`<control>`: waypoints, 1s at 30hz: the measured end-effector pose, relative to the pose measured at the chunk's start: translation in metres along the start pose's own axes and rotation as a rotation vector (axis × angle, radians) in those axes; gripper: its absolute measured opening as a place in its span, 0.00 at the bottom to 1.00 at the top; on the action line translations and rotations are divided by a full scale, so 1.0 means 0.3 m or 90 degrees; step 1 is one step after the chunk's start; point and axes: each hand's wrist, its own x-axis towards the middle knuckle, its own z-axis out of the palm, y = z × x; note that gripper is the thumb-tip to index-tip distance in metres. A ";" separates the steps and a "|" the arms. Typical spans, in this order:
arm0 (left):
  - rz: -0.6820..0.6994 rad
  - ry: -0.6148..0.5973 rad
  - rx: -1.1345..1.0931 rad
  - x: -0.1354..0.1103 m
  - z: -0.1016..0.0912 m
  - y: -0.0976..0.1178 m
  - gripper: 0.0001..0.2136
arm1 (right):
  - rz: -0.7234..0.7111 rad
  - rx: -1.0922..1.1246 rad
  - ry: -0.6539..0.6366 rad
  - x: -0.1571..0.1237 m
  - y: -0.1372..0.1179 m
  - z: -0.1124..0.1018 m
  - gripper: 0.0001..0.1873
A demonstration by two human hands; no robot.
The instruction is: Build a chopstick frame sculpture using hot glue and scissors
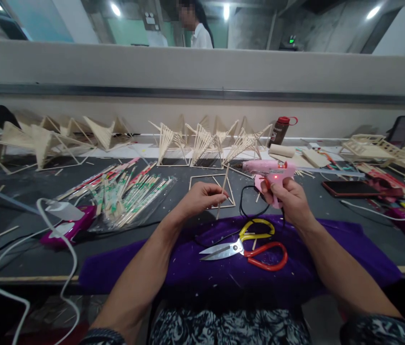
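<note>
Pinched in the fingers of my left hand (204,195) is a thin wooden stick (226,178), held nearly upright. My right hand (288,197) grips a pink hot glue gun (272,168) by its handle; a small red light glows on its side, and its nozzle points left toward the stick. Behind and below my left hand, a flat wooden stick frame (197,178) lies on the dark table. Scissors (238,247) with one yellow and one red handle rest on a purple cloth (188,268), between my forearms.
Several wooden stick models (202,146) stand along the back. Packs of chopsticks (130,196) and a magenta power strip (68,230) lie left. A bottle (279,132) stands behind the glue gun, a phone (349,188) lies right. A person (200,31) is beyond the partition (134,67).
</note>
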 end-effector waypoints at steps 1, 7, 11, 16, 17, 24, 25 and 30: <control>0.004 0.002 0.003 0.000 0.002 0.000 0.09 | 0.004 0.000 0.006 0.001 0.004 0.000 0.11; 0.030 0.015 0.038 0.004 0.006 -0.011 0.08 | 0.011 0.007 0.012 0.000 0.024 -0.007 0.10; 0.025 0.011 0.050 0.007 0.004 -0.017 0.09 | 0.000 0.008 0.013 0.001 0.032 -0.011 0.10; 0.024 0.022 0.053 0.007 0.005 -0.014 0.09 | 0.002 -0.031 0.006 0.003 0.035 -0.013 0.13; 0.023 0.024 0.051 0.006 0.005 -0.012 0.09 | 0.002 -0.034 0.005 0.003 0.036 -0.013 0.13; 0.022 0.034 0.022 0.005 0.005 -0.013 0.08 | 0.010 -0.063 0.016 0.002 0.041 -0.012 0.13; 0.022 0.035 0.014 0.005 0.003 -0.015 0.08 | 0.012 -0.060 0.018 0.001 0.037 -0.011 0.13; 0.029 0.100 -0.033 0.006 -0.014 -0.014 0.10 | 0.022 -0.063 0.029 0.009 0.003 -0.022 0.13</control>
